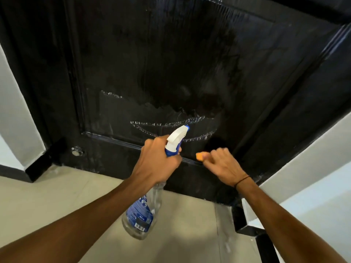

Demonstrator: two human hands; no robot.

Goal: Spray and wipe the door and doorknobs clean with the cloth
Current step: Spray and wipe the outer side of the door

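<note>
A black panelled door [171,63] fills the upper view, with wet streaks and foam lines low on its panel. My left hand [157,162] grips the neck of a clear spray bottle [141,215] with a white and blue trigger head, whose nozzle points at the lower panel. My right hand [222,166] holds an orange cloth [201,156] against the moulding at the bottom of the panel. Only a small part of the cloth shows past my fingers. No doorknob is in view.
A small metal door stop [77,150] sits low at the door's left. Beige floor tiles [57,202] lie below. White walls with black skirting [247,223] flank the door on both sides.
</note>
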